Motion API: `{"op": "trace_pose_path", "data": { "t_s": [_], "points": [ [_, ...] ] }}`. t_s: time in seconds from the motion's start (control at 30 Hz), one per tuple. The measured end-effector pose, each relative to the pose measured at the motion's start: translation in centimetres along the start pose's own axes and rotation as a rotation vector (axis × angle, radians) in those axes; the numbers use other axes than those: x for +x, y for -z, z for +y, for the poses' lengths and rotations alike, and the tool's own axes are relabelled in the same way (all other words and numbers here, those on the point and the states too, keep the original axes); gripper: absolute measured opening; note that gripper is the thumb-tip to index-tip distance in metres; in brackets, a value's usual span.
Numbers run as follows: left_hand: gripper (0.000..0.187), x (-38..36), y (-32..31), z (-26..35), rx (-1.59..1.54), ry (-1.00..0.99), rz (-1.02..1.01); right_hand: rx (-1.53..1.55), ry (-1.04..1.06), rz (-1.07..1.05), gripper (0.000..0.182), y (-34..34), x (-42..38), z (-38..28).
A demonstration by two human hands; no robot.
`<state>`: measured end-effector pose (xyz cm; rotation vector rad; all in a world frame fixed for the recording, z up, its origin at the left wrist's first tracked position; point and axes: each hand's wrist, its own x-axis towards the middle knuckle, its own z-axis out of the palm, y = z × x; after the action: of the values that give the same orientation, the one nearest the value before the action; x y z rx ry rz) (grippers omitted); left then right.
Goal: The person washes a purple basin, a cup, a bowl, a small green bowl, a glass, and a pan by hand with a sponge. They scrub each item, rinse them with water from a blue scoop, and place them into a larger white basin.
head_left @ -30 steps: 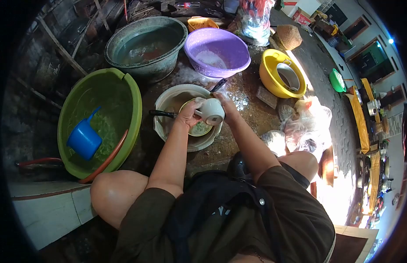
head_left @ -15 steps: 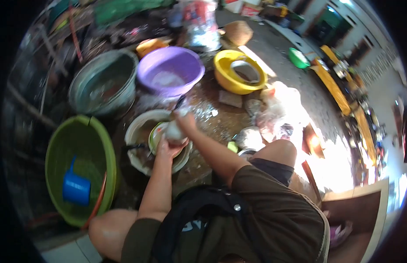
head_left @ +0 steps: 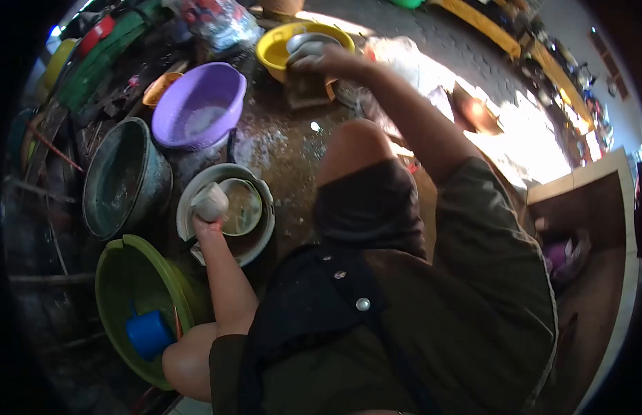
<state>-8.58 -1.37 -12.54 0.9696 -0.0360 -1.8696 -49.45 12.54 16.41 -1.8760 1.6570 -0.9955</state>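
Left hand (head_left: 209, 225) grasping 1 cup (head_left: 211, 202) over 1 white basin (head_left: 268, 220) | right hand (head_left: 319, 59) at far yellow basin (head_left: 268, 47), grip unclear

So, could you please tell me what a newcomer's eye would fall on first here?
Probably the bright purple plastic basin, on the wet ground beyond the hands and to the left. Next might come the round yellow plastic basin farther off, with the right hand at its near side. At lower left, a blue plastic dipper stands out inside the large olive-green tub.
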Motion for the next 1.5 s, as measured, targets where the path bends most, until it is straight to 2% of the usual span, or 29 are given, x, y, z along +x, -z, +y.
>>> {"op": "trace_pose_path", "data": {
  "t_s": [0.03, 0.1, 0.17, 0.23, 0.27, 0.3, 0.33, 0.37, 0.4, 0.43, 0.5, 0.53, 0.57, 0.67, 0.7, 0.8, 0.87, 0.97, 1.03, 1.07, 1.2, 1.23, 1.3, 1.33, 1.43, 1.5],
  "points": [
    [0.038, 0.1, 0.4, 0.2, 0.032, 0.014, 0.010, 0.049, -0.182, 0.127, 0.029, 1.6, -1.8, 1.8],
    [0.041, 0.0, 0.5, 0.6, -0.075, 0.061, -0.201, 0.051, -0.440, 0.269, 0.029, 2.7, -7.7, 4.0],
    [0.041, -3.8, -1.7, 0.4, -0.029, 0.034, -0.197, -0.182, -0.308, 0.114, 0.024, 2.0, -14.1, 12.8],
    [0.039, -5.3, -2.1, 0.7, -0.001, 0.046, -0.180, -0.324, -0.532, -0.094, 0.019, -1.4, -20.6, 19.6],
    [0.037, -5.4, -1.6, 1.2, -0.014, 0.096, -0.223, 0.557, -0.946, 0.182, 0.016, -4.6, -24.3, 25.9],
    [0.037, -5.8, -1.5, 1.4, -0.002, 0.091, -0.218, 0.349, -1.065, 0.251, 0.013, -5.3, -24.7, 15.8],
    [0.038, -6.4, -1.6, 1.6, 0.024, 0.096, -0.243, 0.421, -1.214, 0.266, 0.012, -8.7, -28.0, 23.3],
    [0.038, -6.8, -1.8, 1.8, 0.048, 0.101, -0.269, 0.029, -0.663, -0.008, 0.014, -11.2, -31.8, 28.1],
    [0.038, -7.2, -1.9, 2.1, 0.057, 0.094, -0.265, 0.377, -1.187, 0.200, 0.016, -10.6, -29.7, 20.2],
    [0.039, -7.6, -2.0, 2.2, 0.049, 0.110, -0.259, -0.077, -0.673, -0.251, 0.020, -13.2, -33.0, 28.3],
    [0.039, -8.2, -2.4, 2.6, 0.045, 0.115, -0.251, -0.095, -1.217, -0.505, 0.025, -13.5, -31.3, 27.3],
    [0.038, -8.7, -2.6, 2.7, 0.075, 0.098, -0.223, -0.295, -1.167, -0.057, 0.030, -12.9, -31.3, 23.0],
    [0.037, -9.0, -2.7, 2.8, 0.101, 0.080, -0.193, -0.291, -1.158, -0.063, 0.030, -12.9, -30.8, 22.2],
    [0.037, -9.4, -2.9, 2.9, 0.165, 0.022, -0.178, -0.439, -1.076, 0.170, 0.044, -14.7, -29.5, 22.9],
    [0.037, -9.4, -2.7, 3.0, 0.161, 0.008, -0.168, -0.495, -1.123, 0.044, 0.050, -15.5, -28.8, 23.0],
    [0.041, -8.9, -2.6, 3.4, 0.204, -0.042, -0.212, -0.561, -1.167, -0.030, 0.046, -16.3, -28.1, 23.0],
    [0.042, -8.9, -2.4, 4.1, 0.215, -0.056, -0.227, -0.348, -1.278, -0.041, 0.040, -15.8, -28.1, 23.7],
    [0.044, -9.5, -3.4, 3.8, 0.241, -0.077, -0.244, -0.236, -1.157, 0.158, 0.037, -13.1, -29.2, 20.6],
    [0.045, -9.3, -3.2, 3.3, 0.263, -0.092, -0.230, -0.189, -1.025, 0.170, 0.034, -11.1, -30.5, 19.8],
    [0.046, -8.9, -3.0, 3.2, 0.249, -0.090, -0.216, -0.041, -0.981, 0.228, 0.032, -10.2, -31.2, 19.3],
    [0.048, -8.8, -3.6, 1.8, 0.234, -0.066, -0.180, -0.204, -0.654, 0.491, 0.026, -7.3, -32.2, 15.7],
    [0.048, -8.7, -3.8, 1.5, 0.233, -0.058, -0.183, -0.210, -0.659, 0.494, 0.026, -6.8, -32.3, 15.5],
    [0.043, -8.6, -4.0, 1.3, 0.189, -0.042, -0.183, 0.015, -0.598, 0.711, 0.024, -6.2, -32.1, 14.8],
    [0.043, -8.6, -4.2, 1.2, 0.187, -0.041, -0.184, -0.041, -0.523, 0.783, 0.020, -5.9, -31.7, 14.2],
    [0.043, -8.6, -4.5, 1.1, 0.203, -0.063, -0.201, -0.061, -0.523, 0.891, 0.019, -5.4, -30.5, 12.8],
    [0.042, -8.6, -4.5, 1.1, 0.170, -0.030, -0.194, -0.133, -0.523, 0.883, 0.020, -6.1, -30.8, 14.9]
  ]
}}
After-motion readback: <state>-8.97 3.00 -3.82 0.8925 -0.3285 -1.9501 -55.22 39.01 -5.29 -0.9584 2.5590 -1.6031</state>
